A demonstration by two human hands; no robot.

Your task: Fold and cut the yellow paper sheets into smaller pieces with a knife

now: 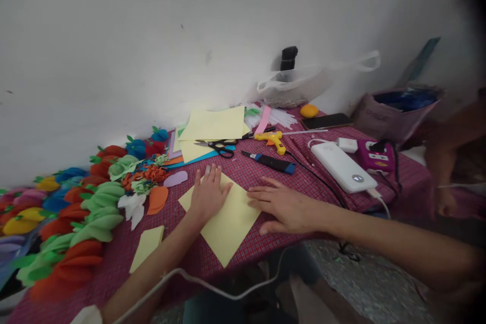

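Note:
A pale yellow sheet of paper (228,223) lies on the red checked tablecloth (190,258), one corner over the near edge. My left hand (208,193) rests flat on its upper left part, fingers stretched out. My right hand (283,206) lies flat on its right corner, fingers pointing left and spread. Neither hand holds anything.
Black scissors (219,147), a yellow glue gun (274,139), a blue-tipped cutter (270,161), a white power bank (342,166), a phone (326,121) and stacked yellow sheets (212,126) lie behind. Colourful paper flowers (76,212) crowd the left. A yellow strip (147,247) lies near left. A white wall stands behind.

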